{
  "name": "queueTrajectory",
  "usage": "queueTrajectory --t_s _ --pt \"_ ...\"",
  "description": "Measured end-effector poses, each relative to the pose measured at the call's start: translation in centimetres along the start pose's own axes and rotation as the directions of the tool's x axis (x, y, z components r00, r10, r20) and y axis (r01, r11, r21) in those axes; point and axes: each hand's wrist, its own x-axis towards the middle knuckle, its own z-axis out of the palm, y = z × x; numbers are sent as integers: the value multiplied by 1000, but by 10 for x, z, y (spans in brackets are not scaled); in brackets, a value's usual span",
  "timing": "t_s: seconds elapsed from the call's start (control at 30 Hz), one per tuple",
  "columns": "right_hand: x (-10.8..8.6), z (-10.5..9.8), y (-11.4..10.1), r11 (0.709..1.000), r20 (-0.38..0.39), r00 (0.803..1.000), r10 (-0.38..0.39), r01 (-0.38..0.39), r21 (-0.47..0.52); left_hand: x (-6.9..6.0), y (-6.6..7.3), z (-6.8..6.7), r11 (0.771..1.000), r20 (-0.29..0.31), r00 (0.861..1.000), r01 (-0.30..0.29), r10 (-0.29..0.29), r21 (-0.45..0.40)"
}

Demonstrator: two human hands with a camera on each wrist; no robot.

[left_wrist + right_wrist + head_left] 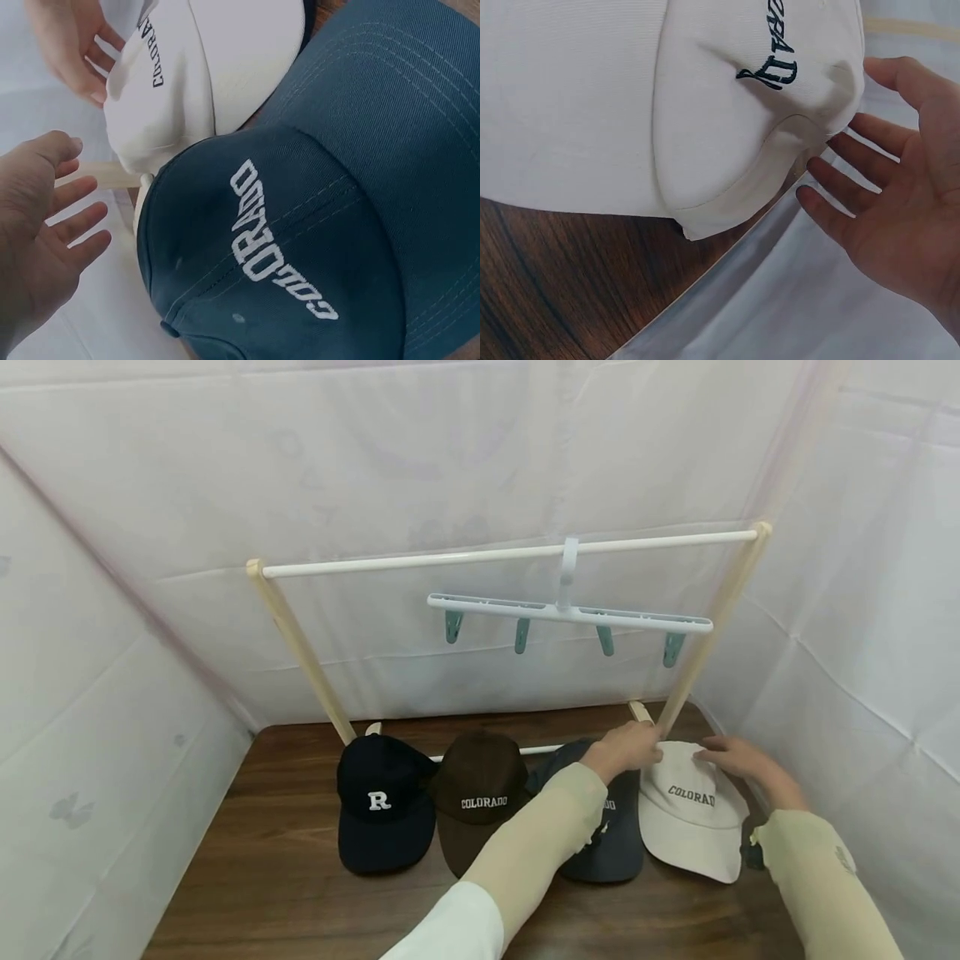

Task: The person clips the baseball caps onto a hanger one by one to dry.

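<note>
A white baseball cap (pixel 686 785) lettered COLORADO lies at the right end of a row of caps. My right hand (pixel 907 172) is at its crown, thumb and fingers spread and loosely bent along the back edge; whether they touch it is hard to tell. My left hand (pixel 45 217) hovers just behind the crowns, fingers apart, with nothing in it. Nearest to that hand is the dark blue-grey COLORADO cap (pixel 300 247), partly covered by my left forearm in the head view. A brown COLORADO cap (pixel 483 777) and a navy cap (pixel 382 802) with an R sit farther left.
Behind the caps stands a wooden rack (pixel 300 643) with a white top bar (pixel 420 560). From it hangs a white hanger (pixel 510 607) with several green clips (pixel 521 635). White cloth (pixel 862 635) encloses the brown wooden table (pixel 247 860).
</note>
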Motion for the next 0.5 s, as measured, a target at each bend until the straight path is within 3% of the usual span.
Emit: queueTrajectory --t_s 0.2,0.5 --pt "6 0 4 1000 30 999 -22 22 1 2 2 2 1000 35 999 -2 1 19" --pt "6 -5 7 996 -20 997 -77 78 38 8 7 12 999 63 997 -40 41 -24"
